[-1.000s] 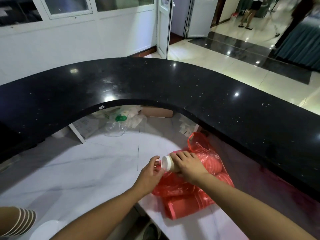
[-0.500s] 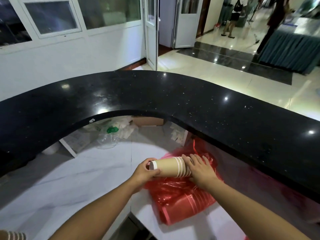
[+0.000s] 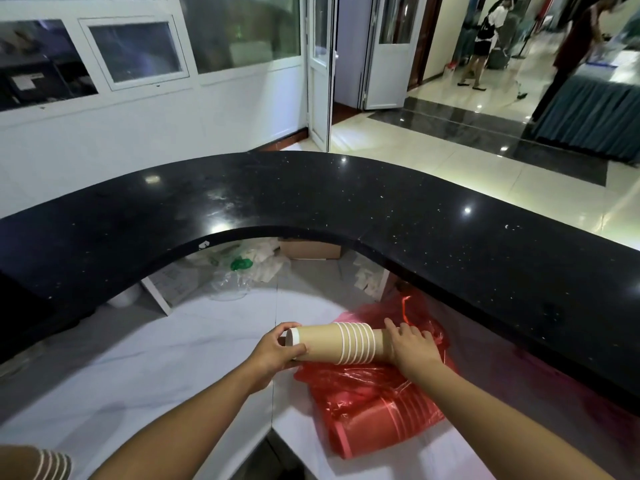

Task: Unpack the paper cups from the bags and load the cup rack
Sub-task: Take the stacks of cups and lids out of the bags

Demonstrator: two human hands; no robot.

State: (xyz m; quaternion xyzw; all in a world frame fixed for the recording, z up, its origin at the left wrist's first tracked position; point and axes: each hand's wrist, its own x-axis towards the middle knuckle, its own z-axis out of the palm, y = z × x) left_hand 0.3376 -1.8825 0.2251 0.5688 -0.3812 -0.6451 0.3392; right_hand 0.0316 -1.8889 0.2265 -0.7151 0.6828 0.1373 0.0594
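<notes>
head view: brown paper cup stack (image 3: pixel 341 342) horizontal, bases leftward, left hand (image 3: pixel 277 352) and right hand (image 3: pixel 412 348) clasping its ends.

Materials: the cup stack (image 3: pixel 341 342) is matt brown paper with smooth white rolled rims; the red bag (image 3: pixel 381 403) is thin translucent plastic film, glossy and crinkled; the tabletop (image 3: pixel 173 358) is smooth, white, faintly grey-veined, with low sheen; the upper ledge (image 3: pixel 311 195) is a black speckled stone-like slab, polished glossy; the clear bag (image 3: pixel 230 285) is crumpled transparent plastic; the box (image 3: pixel 311 249) is matt cardboard.
</notes>
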